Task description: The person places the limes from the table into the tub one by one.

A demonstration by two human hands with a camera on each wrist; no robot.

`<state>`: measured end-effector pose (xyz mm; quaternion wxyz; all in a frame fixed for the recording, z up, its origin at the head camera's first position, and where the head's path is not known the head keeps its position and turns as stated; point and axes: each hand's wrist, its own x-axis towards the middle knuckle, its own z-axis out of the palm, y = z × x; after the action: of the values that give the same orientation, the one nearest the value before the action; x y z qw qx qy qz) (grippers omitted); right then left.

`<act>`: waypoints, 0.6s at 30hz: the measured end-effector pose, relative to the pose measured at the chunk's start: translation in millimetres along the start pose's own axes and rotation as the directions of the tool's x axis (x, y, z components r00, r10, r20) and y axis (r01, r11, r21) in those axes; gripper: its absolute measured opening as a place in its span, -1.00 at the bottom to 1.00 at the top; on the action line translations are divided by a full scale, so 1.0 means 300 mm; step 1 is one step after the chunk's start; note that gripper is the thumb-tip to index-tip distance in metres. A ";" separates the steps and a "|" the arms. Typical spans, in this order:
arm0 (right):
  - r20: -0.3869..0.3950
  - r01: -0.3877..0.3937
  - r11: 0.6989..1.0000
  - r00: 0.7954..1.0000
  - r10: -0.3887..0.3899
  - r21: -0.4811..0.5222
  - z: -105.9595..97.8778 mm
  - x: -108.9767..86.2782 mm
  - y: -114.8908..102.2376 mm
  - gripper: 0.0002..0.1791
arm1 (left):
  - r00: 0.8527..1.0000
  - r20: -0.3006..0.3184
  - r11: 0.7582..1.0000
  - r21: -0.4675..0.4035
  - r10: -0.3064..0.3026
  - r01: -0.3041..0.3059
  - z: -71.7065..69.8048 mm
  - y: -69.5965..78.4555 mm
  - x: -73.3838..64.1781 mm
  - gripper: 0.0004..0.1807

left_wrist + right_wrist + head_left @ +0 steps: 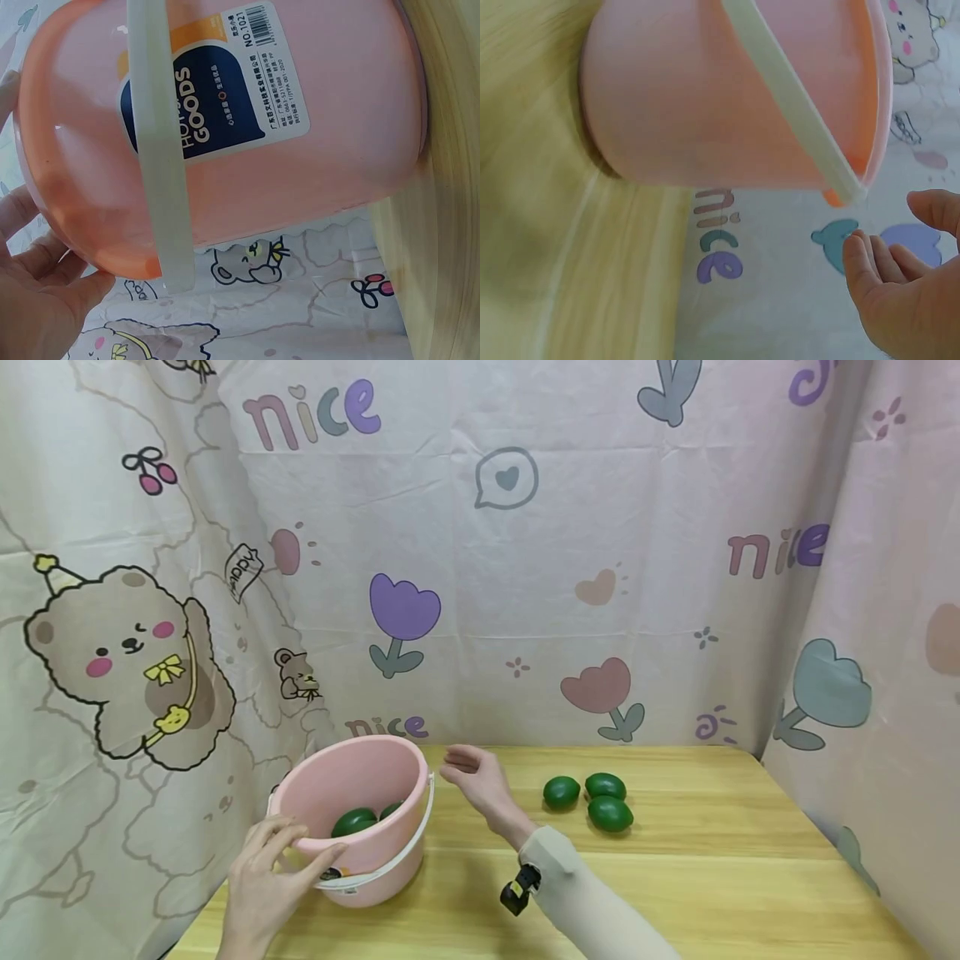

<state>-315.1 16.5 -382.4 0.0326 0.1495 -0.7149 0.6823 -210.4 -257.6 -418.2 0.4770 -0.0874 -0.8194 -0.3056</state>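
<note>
A pink bucket (375, 860) with a white handle (411, 847) stands on the wooden table, its mouth tipped a little toward the head camera. At the near left of the rim, my left hand (262, 872) holds the bucket, thumb on the outer wall. Two glossy dark green oval fruits (354, 822) show inside, one partly hidden by the wall. My right hand (483, 783) hovers just right of the rim, empty, fingers loosely bent. In the right wrist view its fingers (862, 262) are apart from the bucket. Three more green fruits (610, 814) lie together on the table, right of that hand.
The light wooden table (712, 893) reaches back to a printed curtain (510, 568), which also hangs along both sides. A small black device (519, 890) is strapped at my right wrist. The bucket carries a printed label (225, 82).
</note>
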 end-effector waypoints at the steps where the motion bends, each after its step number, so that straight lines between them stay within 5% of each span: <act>1: -0.006 -0.010 1.000 1.000 0.010 0.007 -0.013 -0.005 0.005 -0.55 | 1.000 -0.002 1.000 -0.008 0.005 -0.005 0.001 0.001 0.001 -0.51; 18: -0.010 -0.087 0.996 0.996 0.087 -0.032 -0.173 -0.097 0.090 -0.55 | 0.999 0.019 1.000 -0.006 -0.027 0.028 0.010 -0.007 0.002 -0.50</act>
<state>-302.6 73.3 -412.2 0.0082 0.1146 -0.7316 0.6720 -213.8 -257.6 -419.5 0.4648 -0.0805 -0.8239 -0.3140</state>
